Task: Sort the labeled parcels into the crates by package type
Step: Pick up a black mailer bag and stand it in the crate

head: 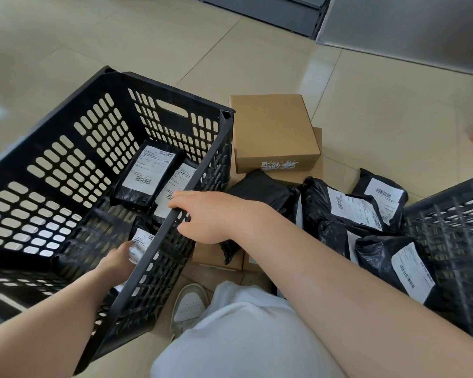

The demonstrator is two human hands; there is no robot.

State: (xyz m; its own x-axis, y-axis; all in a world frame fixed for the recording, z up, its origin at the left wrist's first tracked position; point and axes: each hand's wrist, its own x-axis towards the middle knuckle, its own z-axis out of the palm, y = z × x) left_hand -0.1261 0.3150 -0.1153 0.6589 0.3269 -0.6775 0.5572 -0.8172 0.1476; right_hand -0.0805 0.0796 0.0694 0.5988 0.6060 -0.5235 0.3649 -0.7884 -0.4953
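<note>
Risk: big black crate [99, 148] at frame left sits tipped w/ right hand [205, 214] curled over its near rim, so if that grip slips it could rock and spill the black poly parcels [144, 175] inside, while left hand [118, 259] reaches in low-center pinching a labeled black parcel [141, 241], which could snag on the lattice wall. Unsorted poly bags [347, 211] and cardboard boxes [273, 129] lie center-right, bags partly over the boxes, so types could get mixed; second crate [453, 241] at right edge. Surface is glossy beige tiled floor [393, 118], grey cabinets along frame top, orange item far right.

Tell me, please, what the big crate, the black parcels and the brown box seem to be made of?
Crate: apparently moulded matte black plastic, with slotted walls. Black parcels: thin glossy plastic film, wrinkled, with white paper labels. Brown box: plain matte cardboard, by its colour and folded edges.
</note>
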